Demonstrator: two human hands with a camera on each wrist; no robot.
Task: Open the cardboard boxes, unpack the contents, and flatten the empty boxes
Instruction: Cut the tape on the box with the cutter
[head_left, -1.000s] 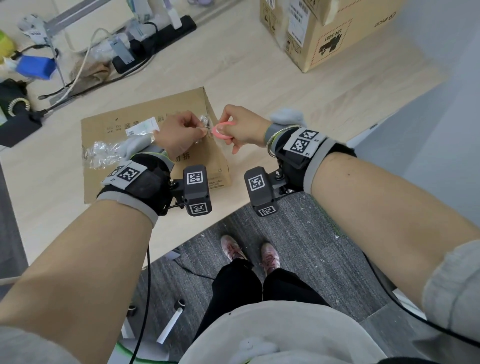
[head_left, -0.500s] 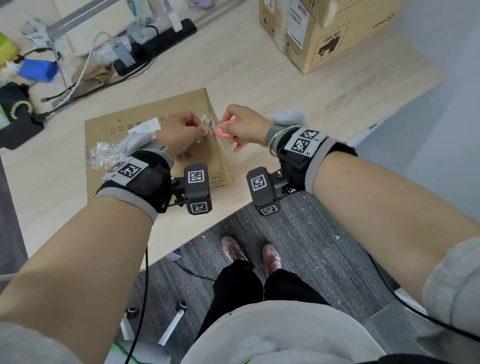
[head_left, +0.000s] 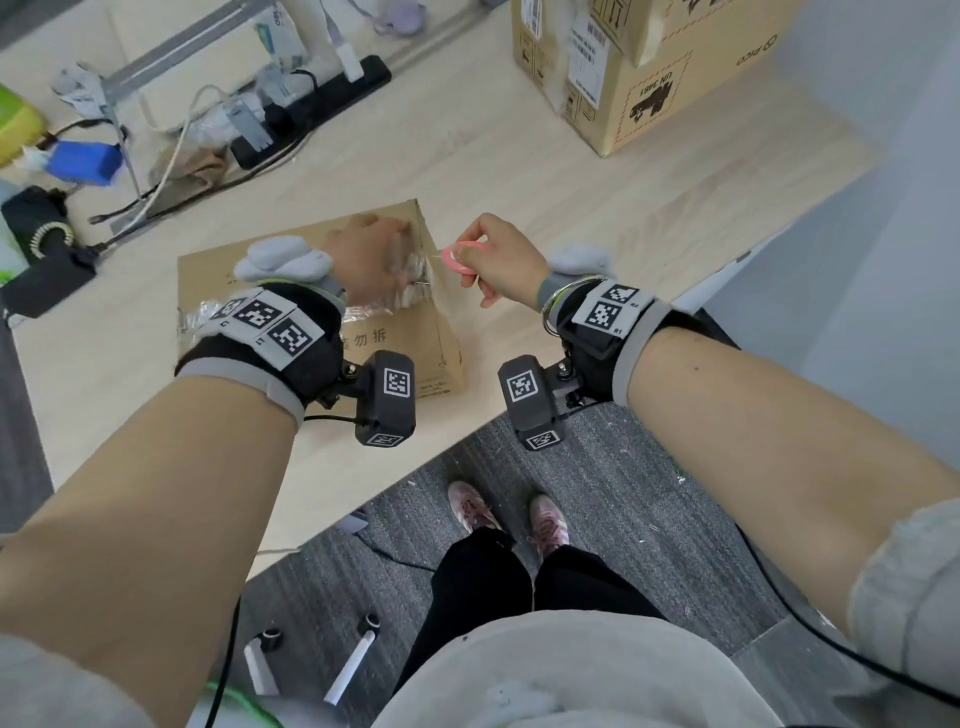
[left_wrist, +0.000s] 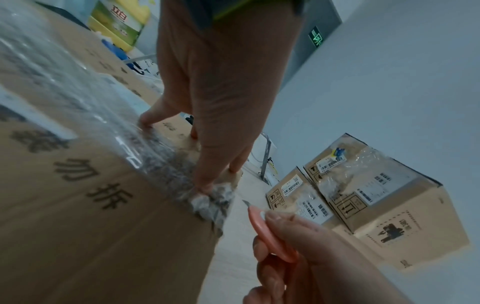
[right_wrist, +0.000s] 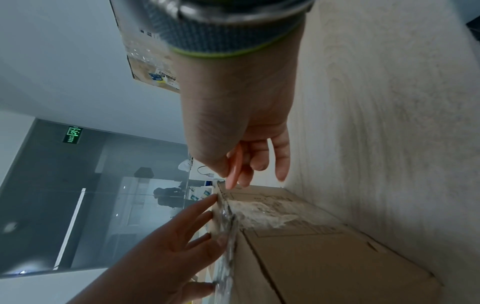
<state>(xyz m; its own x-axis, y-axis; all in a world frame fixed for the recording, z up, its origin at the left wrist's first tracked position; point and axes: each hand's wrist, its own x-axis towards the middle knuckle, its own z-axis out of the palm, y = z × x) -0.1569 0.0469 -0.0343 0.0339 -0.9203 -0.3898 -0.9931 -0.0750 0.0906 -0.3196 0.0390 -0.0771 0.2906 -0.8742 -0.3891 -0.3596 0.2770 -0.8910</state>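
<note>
A brown cardboard box (head_left: 415, 343) lies on the pale wooden table (head_left: 571, 197), with wrinkled clear tape (left_wrist: 202, 197) running over its top and down its right end. My left hand (head_left: 387, 244) rests on the box top by that end, fingers straight and spread, pressing down; the thumb tip sits at the crumpled tape on the edge. My right hand (head_left: 470, 249) pinches a small pink cutter (head_left: 456, 258) just off the box's upper right corner. The cutter's tip (left_wrist: 245, 202) points at the taped edge. The right wrist view shows the cutter (right_wrist: 235, 164) above the box corner (right_wrist: 324, 257).
Two larger sealed cardboard boxes (head_left: 639, 67) stand at the table's back right. A black power strip (head_left: 311, 104), cables and a blue object (head_left: 85, 161) crowd the back left. The table's front edge runs just below the box, with grey carpet and my feet beyond.
My left hand has stopped pinching the tape end at the box corner and now lies spread on the box top. The right hand with the cutter stays near the corner.
</note>
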